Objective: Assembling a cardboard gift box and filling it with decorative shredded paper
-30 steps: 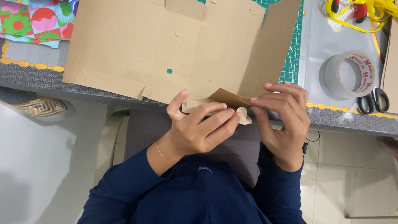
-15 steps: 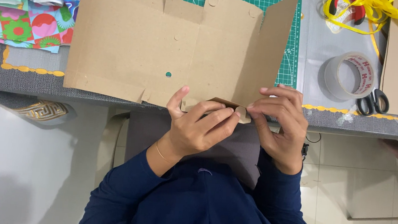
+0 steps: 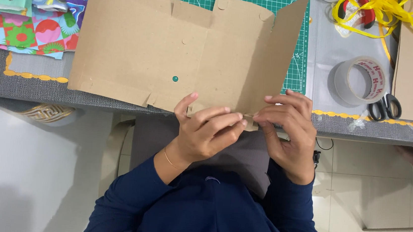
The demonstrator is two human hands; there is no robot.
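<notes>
Both hands pinch the cardboard's near edge

Now the left hand (image 3: 204,136) and right hand (image 3: 287,130) each have their grip pressed together on the near edge of the flat brown cardboard sheet (image 3: 172,53), which overhangs the tabletop (image 3: 20,82). Beyond the cardboard lies a green cutting mat (image 3: 286,1); right of it, a tape roll (image 3: 361,80) and scissors (image 3: 384,106).

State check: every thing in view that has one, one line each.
Flat brown die-cut cardboard sheet: unfolded, right panel bent up, near-edge flap pinched.
Left hand: gripping flap.
Right hand: gripping flap.
Clear packing tape roll: lying flat.
Black-handled scissors: closed.
Yellow ribbon: tangled.
</notes>
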